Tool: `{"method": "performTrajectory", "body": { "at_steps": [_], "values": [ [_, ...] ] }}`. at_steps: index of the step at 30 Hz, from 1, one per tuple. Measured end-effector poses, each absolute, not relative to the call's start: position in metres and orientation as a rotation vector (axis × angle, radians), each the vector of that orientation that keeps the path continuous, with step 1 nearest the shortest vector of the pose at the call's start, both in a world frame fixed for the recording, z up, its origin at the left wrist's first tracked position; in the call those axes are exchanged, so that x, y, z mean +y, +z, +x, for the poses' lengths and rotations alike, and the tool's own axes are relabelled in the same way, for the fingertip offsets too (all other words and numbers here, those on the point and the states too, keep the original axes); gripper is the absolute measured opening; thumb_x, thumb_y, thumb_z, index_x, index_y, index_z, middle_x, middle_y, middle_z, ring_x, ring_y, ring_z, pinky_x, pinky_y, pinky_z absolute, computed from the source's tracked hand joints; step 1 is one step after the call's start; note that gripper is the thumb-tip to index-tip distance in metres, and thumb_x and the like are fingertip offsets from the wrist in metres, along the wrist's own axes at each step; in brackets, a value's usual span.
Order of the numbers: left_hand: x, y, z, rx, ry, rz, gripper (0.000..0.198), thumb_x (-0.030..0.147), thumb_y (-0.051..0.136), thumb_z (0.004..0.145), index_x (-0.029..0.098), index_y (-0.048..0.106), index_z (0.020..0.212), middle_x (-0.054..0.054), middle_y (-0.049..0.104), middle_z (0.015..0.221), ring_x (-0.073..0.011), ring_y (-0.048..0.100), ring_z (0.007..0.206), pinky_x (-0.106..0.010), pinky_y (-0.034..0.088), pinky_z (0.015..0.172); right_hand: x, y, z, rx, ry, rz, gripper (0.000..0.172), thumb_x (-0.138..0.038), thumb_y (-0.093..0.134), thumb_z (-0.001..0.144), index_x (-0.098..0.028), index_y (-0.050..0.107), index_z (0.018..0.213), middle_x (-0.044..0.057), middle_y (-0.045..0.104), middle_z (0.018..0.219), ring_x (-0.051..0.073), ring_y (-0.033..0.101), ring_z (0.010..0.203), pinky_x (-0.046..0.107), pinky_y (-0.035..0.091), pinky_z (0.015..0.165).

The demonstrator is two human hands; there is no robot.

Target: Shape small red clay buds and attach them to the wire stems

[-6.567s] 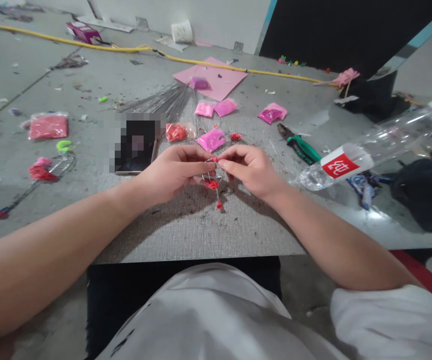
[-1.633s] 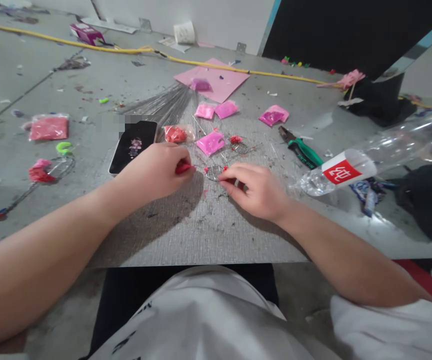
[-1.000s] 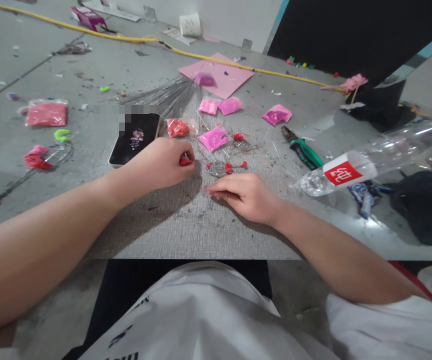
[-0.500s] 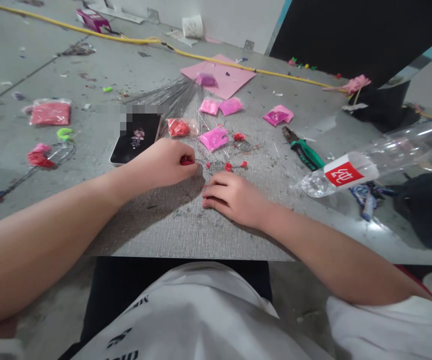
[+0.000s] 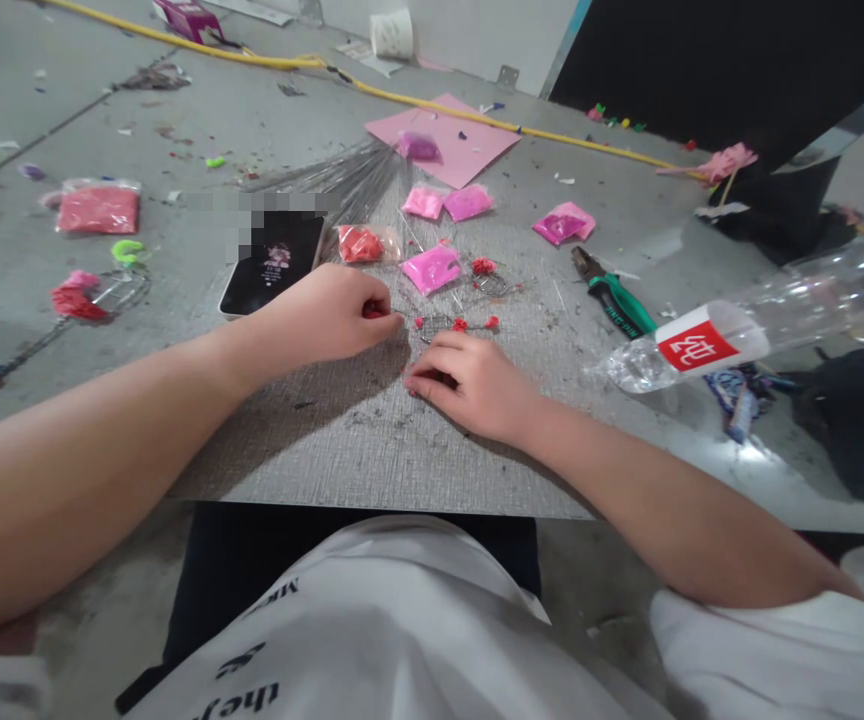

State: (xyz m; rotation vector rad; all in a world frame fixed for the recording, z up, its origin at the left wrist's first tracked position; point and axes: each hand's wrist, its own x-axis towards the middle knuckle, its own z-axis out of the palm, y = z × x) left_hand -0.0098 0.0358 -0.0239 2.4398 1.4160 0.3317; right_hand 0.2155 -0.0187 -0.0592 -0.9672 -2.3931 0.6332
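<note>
My left hand [image 5: 342,315] is closed around a lump of red clay [image 5: 376,310], of which only a little shows between the curled fingers. To its right, my right hand [image 5: 477,385] rests low on the table with thumb and fingertips drawn together; a tiny red bit shows under them, but what they hold is hidden. Just beyond the right fingers lies a bent wire piece [image 5: 439,325] with small red clay blobs on it. Another wire piece with a red clay flower [image 5: 484,266] sits behind that. An opened bag of red clay [image 5: 361,244] and a bright pink clay packet [image 5: 432,270] lie close by.
A phone [image 5: 271,265] lies behind my left wrist, beside a bundle of thin wires [image 5: 357,180]. Green-handled pliers [image 5: 619,300] and a plastic bottle [image 5: 702,345] are on the right. A wire-handled piece with red clay [image 5: 79,298] lies left. A yellow cable [image 5: 432,100] crosses the back.
My right thumb and fingertips have come together, and a small red bit now shows beneath them. The left hand keeps its grip on the red clay. The camera view has shifted slightly.
</note>
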Motion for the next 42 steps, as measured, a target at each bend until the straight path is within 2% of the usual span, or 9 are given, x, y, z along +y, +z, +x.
{"method": "performTrajectory", "body": {
  "at_steps": [5, 10, 14, 17, 20, 22, 29, 35, 42],
  "values": [
    [0.037, -0.026, -0.012, 1.344, 0.371, 2.481, 0.022, 0.039, 0.060, 0.087, 0.021, 0.066, 0.075, 0.001, 0.062, 0.065, -0.0151, 0.051, 0.059, -0.030, 0.036, 0.061, -0.019, -0.057, 0.220, -2.501, 0.649, -0.779, 0.016, -0.026, 0.064, 0.101, -0.015, 0.076, 0.099, 0.008, 0.067, 0.098, 0.020, 0.064, 0.092, 0.035, 0.053, 0.087],
    [0.038, -0.027, -0.017, 1.327, 0.382, 2.593, 0.024, 0.043, 0.064, 0.089, 0.020, 0.067, 0.086, -0.001, 0.064, 0.073, -0.0184, 0.059, 0.070, -0.030, 0.041, 0.066, -0.018, -0.056, 0.221, -2.544, 0.587, -0.779, 0.019, -0.025, 0.057, 0.105, -0.015, 0.071, 0.097, 0.010, 0.068, 0.099, 0.022, 0.063, 0.094, 0.037, 0.053, 0.088],
    [0.029, -0.020, -0.013, 1.297, 0.707, 2.656, 0.025, 0.039, 0.065, 0.090, 0.016, 0.072, 0.094, -0.008, 0.069, 0.090, -0.0233, 0.064, 0.088, -0.034, 0.046, 0.077, -0.018, -0.054, 0.223, -2.313, 0.555, -0.738, 0.014, -0.026, 0.055, 0.106, -0.017, 0.065, 0.101, 0.006, 0.069, 0.094, 0.017, 0.064, 0.088, 0.032, 0.052, 0.082],
    [0.013, -0.011, -0.003, 1.111, 0.934, 2.505, 0.019, 0.032, 0.065, 0.091, 0.016, 0.074, 0.094, -0.005, 0.065, 0.080, -0.0172, 0.060, 0.075, -0.031, 0.046, 0.070, -0.018, -0.051, 0.225, -2.078, 0.353, -0.707, 0.005, -0.023, 0.060, 0.104, -0.020, 0.064, 0.103, 0.002, 0.068, 0.088, 0.014, 0.061, 0.079, 0.030, 0.051, 0.075],
    [-0.004, -0.006, 0.008, 0.904, 0.688, 1.963, 0.023, 0.035, 0.058, 0.097, 0.018, 0.071, 0.088, -0.001, 0.063, 0.071, -0.0129, 0.055, 0.063, -0.026, 0.042, 0.055, -0.018, -0.049, 0.225, -1.944, 0.225, -0.664, 0.004, -0.020, 0.065, 0.101, -0.021, 0.065, 0.105, 0.001, 0.069, 0.086, 0.013, 0.061, 0.077, 0.029, 0.050, 0.071],
    [-0.011, -0.007, 0.013, 0.900, 0.666, 1.743, 0.023, 0.037, 0.061, 0.096, 0.019, 0.071, 0.086, 0.000, 0.059, 0.066, -0.0122, 0.052, 0.059, -0.025, 0.039, 0.051, -0.018, -0.049, 0.225, -1.935, 0.207, -0.635, 0.005, -0.018, 0.066, 0.100, -0.021, 0.066, 0.105, 0.001, 0.069, 0.086, 0.013, 0.062, 0.077, 0.029, 0.051, 0.070],
    [-0.011, -0.013, 0.012, 0.909, 0.694, 1.541, 0.014, 0.033, 0.067, 0.092, 0.021, 0.072, 0.088, -0.003, 0.065, 0.075, -0.0136, 0.057, 0.068, -0.026, 0.048, 0.060, -0.024, -0.044, 0.224, -1.947, 0.320, -0.666, 0.011, -0.018, 0.063, 0.100, -0.024, 0.067, 0.108, 0.004, 0.073, 0.094, 0.017, 0.067, 0.084, 0.035, 0.055, 0.070],
    [-0.009, -0.008, 0.014, 0.931, 0.657, 1.621, 0.012, 0.030, 0.069, 0.088, 0.019, 0.072, 0.084, -0.003, 0.068, 0.077, -0.0138, 0.061, 0.070, -0.026, 0.049, 0.061, -0.024, -0.041, 0.226, -1.915, 0.509, -0.683, 0.010, -0.015, 0.065, 0.094, -0.022, 0.070, 0.099, 0.004, 0.070, 0.094, 0.015, 0.063, 0.078, 0.032, 0.054, 0.066],
    [-0.008, -0.010, 0.013, 1.052, 0.634, 1.645, 0.015, 0.031, 0.070, 0.089, 0.019, 0.077, 0.094, -0.005, 0.076, 0.086, -0.0151, 0.066, 0.074, -0.025, 0.049, 0.061, -0.018, -0.046, 0.229, -1.976, 0.512, -0.708, 0.009, -0.016, 0.065, 0.094, -0.021, 0.071, 0.099, 0.004, 0.070, 0.095, 0.014, 0.064, 0.080, 0.030, 0.054, 0.066]
  ]
}}
